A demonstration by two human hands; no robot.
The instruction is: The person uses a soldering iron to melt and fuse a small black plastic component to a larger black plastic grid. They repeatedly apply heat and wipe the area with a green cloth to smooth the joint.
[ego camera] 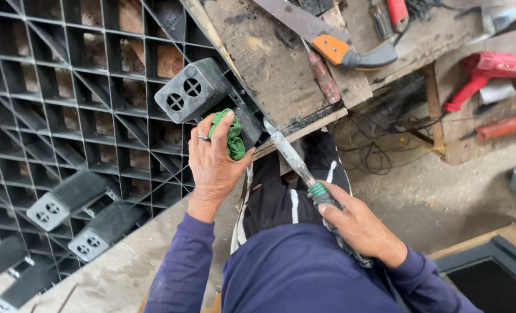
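Workbench edge (304, 130) meets chisel (290, 153); left hand (211, 165) grips cloth (232, 136).

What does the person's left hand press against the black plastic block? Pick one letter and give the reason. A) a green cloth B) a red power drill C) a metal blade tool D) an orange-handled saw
A: the left hand has a bunched green cloth under its fingers, pushed against the black plastic block, while the right hand grips the handle of the metal blade tool.
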